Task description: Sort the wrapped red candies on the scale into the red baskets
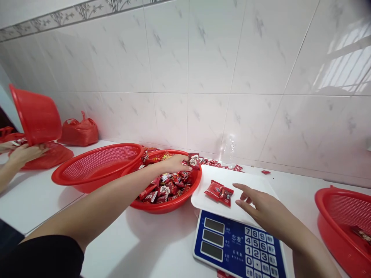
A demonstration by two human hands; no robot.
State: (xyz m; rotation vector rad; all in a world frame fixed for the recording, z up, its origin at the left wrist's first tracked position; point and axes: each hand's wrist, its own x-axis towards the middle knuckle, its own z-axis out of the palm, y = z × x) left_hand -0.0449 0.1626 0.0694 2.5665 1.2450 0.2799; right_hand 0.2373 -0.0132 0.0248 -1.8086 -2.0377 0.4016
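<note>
My left hand (176, 163) is closed on a small red candy packet (194, 160) above the right rim of a red basket (165, 209). Inside that basket lie many wrapped candies (165, 190), mostly red. Two red packets (218, 192) rest side by side on the white pan (246, 178) of a digital scale (239, 243). My right hand (255, 204) hovers over the pan just right of them, fingers apart and holding nothing.
An empty-looking red basket (98, 153) stands to the left, and another (342, 208) at the right. Farther left, another person's hands (27, 154) tip a red basin (39, 116) over a red bag. A tied red bag (79, 130) and a clear bottle (230, 151) stand near the wall.
</note>
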